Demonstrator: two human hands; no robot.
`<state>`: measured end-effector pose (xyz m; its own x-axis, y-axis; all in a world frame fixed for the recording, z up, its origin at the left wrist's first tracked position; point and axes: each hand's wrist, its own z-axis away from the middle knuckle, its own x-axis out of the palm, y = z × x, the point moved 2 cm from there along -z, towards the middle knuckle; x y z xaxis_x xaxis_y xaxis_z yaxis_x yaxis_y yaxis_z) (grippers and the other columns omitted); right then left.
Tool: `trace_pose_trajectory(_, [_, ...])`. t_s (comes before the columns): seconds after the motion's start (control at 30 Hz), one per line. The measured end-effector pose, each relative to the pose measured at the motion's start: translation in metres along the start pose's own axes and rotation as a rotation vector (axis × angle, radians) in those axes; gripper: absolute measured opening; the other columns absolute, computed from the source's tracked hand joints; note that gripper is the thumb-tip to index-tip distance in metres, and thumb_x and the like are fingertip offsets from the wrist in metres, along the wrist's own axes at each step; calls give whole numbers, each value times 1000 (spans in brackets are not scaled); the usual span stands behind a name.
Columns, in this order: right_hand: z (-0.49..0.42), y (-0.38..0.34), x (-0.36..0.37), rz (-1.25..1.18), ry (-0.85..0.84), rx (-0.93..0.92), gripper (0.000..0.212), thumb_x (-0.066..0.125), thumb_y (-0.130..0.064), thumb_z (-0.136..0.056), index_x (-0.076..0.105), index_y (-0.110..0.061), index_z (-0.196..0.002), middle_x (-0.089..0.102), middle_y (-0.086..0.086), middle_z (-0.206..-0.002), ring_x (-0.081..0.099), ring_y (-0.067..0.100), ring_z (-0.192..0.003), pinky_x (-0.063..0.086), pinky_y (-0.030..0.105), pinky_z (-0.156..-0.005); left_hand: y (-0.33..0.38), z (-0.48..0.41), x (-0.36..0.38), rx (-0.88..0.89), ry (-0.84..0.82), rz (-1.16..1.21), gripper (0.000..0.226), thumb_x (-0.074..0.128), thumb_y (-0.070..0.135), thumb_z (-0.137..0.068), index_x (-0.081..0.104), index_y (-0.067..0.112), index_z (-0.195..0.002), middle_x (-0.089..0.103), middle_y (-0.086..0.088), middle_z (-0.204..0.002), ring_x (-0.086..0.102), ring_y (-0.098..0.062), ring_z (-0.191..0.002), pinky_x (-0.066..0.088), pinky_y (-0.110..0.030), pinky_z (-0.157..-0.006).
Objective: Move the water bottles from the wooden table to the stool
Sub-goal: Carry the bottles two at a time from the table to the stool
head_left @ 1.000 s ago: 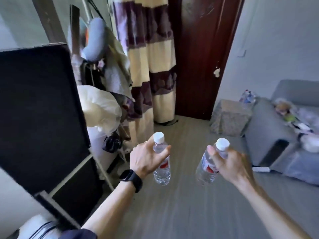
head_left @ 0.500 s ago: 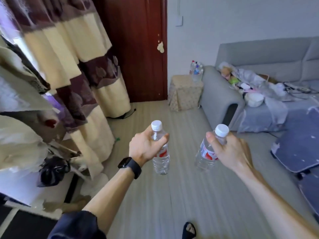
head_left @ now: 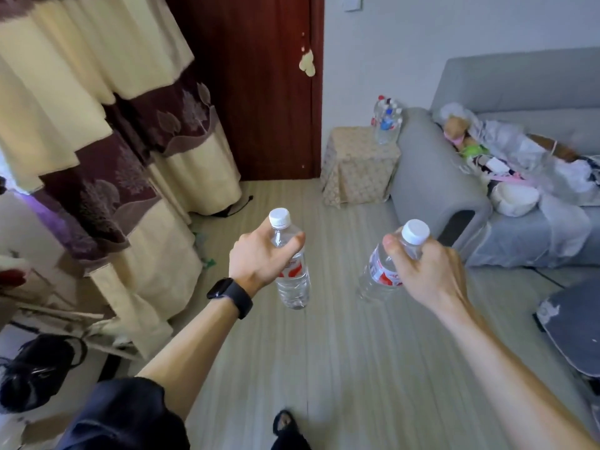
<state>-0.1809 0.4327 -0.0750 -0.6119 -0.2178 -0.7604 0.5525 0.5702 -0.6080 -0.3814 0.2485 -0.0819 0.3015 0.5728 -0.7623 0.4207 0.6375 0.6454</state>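
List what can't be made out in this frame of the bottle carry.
- Wooden table: out of frame in the head view, so any bottles left on it can't be counted.
- Bottles on the stool: the cluster is too small and overlapping to count.
- Bottle labels: partly covered by the left hand and right hand; the text is unreadable.
- Water level in the right-hand bottle: unclear, blurred.

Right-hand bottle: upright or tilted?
Tilted. The bottle in the right hand leans with its white cap up and to the right and its base down-left, above the floor.
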Motion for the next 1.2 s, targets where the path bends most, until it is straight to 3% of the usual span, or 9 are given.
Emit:
trace_pose_trajectory(0.17, [-94, 10, 48, 41, -54, 6, 70, 44, -73, -82, 67, -8, -95, 71, 22, -89, 61, 47, -94, 37, 37, -67, -9, -104, 38, -17, -32, -12, 33, 56, 64, -77, 55, 32, -85, 66, 9, -70, 63, -12, -72, 56, -34, -71])
trace_pose_trajectory(0.33, [-199, 13, 90, 51, -60, 98, 71, 39, -74, -74, 66, -10, -92, 71, 22, -91, 61, 46, -96, 38, 36, -69, 1, -227, 69, 11, -89, -20, 36, 53, 68, -76, 54, 34, -87, 66, 8, -70, 62, -13, -70, 54, -31, -67])
trace_pose_trajectory(0.47, [-280, 18, 104, 29, -39, 184, 71, 38, -73, -74, 69, -16, -103, 72, 19, -100, 59, 44, -103, 41, 36, -75, 28, -322, 92, 50, -136, -12, 39, 50, 71, -76, 55, 36, -92, 67, 9, -71, 63, -15, -73, 53, -32, -69])
trace_pose_trajectory(0.6, [-352, 38, 117, 21, -22, 217, 74, 35, -78, -73, 67, -14, -95, 71, 15, -87, 61, 41, -93, 42, 35, -72, 55, -402, 121, 87, -175, -31, 46, 45, 77, -73, 56, 39, -97, 66, 10, -73, 63, -18, -74, 53, -32, -70])
trace_pose_trajectory(0.67, [-389, 49, 122, 3, -28, 232, 69, 39, -76, -76, 65, -14, -92, 66, 9, -77, 60, 38, -85, 38, 32, -68, 68, -440, 139, 100, -191, -37, 49, 43, 78, -72, 54, 39, -100, 66, 9, -75, 63, -19, -76, 53, -33, -70])
trace_pose_trajectory(0.8, [-470, 79, 138, -17, -40, 252, 52, 54, -64, -88, 66, -13, -94, 68, 12, -82, 60, 38, -88, 36, 32, -69, 97, -512, 179, 133, -218, -80, 48, 44, 78, -73, 52, 38, -100, 65, 10, -75, 63, -22, -77, 55, -37, -72])
trace_pose_trajectory(0.9, [-535, 99, 151, -14, -60, 230, 63, 45, -72, -81, 67, -17, -100, 70, 11, -86, 61, 37, -90, 38, 32, -70, 122, -564, 202, 149, -224, -102, 49, 44, 78, -74, 52, 39, -104, 63, 11, -76, 62, -22, -77, 52, -35, -70])
trace_pose_trajectory(1.03, [-618, 114, 158, -8, -82, 223, 57, 49, -69, -85, 66, -16, -96, 71, 14, -90, 63, 40, -93, 43, 35, -70, 146, -628, 226, 107, -205, -87, 48, 46, 76, -74, 53, 37, -101, 64, 10, -73, 63, -22, -76, 55, -37, -73])
trace_pose_trajectory(1.2, [-722, 127, 187, 14, -188, 201, 79, 32, -82, -73, 66, -22, -111, 73, 9, -100, 63, 38, -98, 52, 40, -81, 160, -714, 259, 63, -169, -63, 54, 44, 80, -71, 56, 37, -103, 67, 9, -77, 65, -19, -77, 57, -41, -73])
